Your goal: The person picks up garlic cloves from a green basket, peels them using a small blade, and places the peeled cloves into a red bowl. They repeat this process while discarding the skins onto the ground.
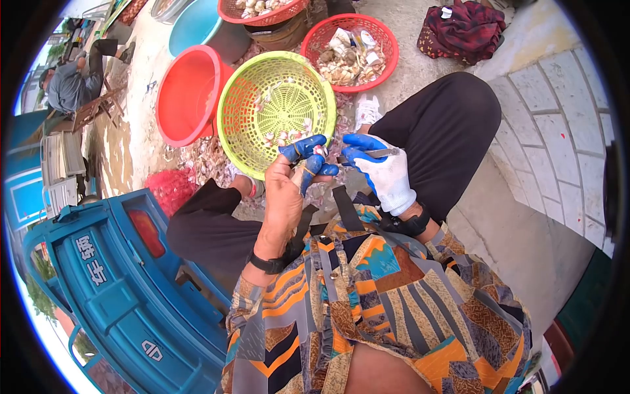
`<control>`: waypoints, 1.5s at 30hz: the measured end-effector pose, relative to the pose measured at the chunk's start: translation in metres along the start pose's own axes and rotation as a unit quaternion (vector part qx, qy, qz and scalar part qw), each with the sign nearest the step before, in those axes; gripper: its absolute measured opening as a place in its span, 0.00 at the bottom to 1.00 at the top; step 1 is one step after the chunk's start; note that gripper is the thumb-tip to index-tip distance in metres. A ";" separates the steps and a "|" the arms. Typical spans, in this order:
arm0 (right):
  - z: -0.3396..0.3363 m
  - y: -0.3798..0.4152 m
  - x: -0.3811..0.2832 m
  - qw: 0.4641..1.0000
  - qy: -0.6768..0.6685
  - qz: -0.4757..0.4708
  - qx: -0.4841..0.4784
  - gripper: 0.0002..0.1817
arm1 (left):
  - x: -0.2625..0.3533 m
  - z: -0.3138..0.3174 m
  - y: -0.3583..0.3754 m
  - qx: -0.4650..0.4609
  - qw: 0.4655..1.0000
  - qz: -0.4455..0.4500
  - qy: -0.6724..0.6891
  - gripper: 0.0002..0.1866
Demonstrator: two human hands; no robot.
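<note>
My left hand [293, 177], with blue coverings on its fingertips, pinches a garlic clove [319, 150] between thumb and fingers. My right hand [386, 172], in a white glove with blue-coated fingers, is closed around a small knife [379, 153]. Its tip points left at the clove; whether they touch I cannot make out. Just beyond my hands sits a yellow-green plastic basket [295, 98] with several garlic cloves on its bottom. Farther back to the right, a red basket [396, 60] holds garlic and pale scraps.
A red basin [187, 98] and a blue basin [191, 29] stand left of the baskets. Garlic skins [203, 164] litter the ground by a red mesh bag [172, 189]. A blue vehicle [125, 262] is at left, a tiled wall [558, 125] at right. Another person [71, 88] sits far left.
</note>
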State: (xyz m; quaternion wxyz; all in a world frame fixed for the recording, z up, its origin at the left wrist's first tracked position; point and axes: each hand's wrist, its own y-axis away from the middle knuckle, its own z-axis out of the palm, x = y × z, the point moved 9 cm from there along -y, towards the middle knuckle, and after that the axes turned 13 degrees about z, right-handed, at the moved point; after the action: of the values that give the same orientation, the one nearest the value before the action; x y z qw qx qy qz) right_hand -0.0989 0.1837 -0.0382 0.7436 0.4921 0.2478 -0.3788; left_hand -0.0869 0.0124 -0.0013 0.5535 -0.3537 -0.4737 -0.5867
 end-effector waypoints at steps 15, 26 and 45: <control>0.012 0.005 -0.008 0.998 -0.011 -0.008 -0.067 0.16 | -0.010 -0.001 0.004 -0.111 0.980 0.001 -0.164 0.14; 0.017 0.011 -0.018 0.998 -0.024 -0.044 -0.047 0.14 | -0.031 -0.009 0.011 -0.074 0.976 0.031 -0.202 0.13; 0.001 0.008 -0.012 0.975 0.197 -0.065 0.073 0.15 | -0.015 -0.004 0.012 -0.012 0.997 0.019 -0.080 0.15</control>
State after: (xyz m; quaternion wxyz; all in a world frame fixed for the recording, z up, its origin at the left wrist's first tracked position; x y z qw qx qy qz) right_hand -0.0999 0.1890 -0.0245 0.6157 0.5933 0.3925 -0.3388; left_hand -0.0721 0.0136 -0.0145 0.5211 -0.4148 -0.5024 -0.5513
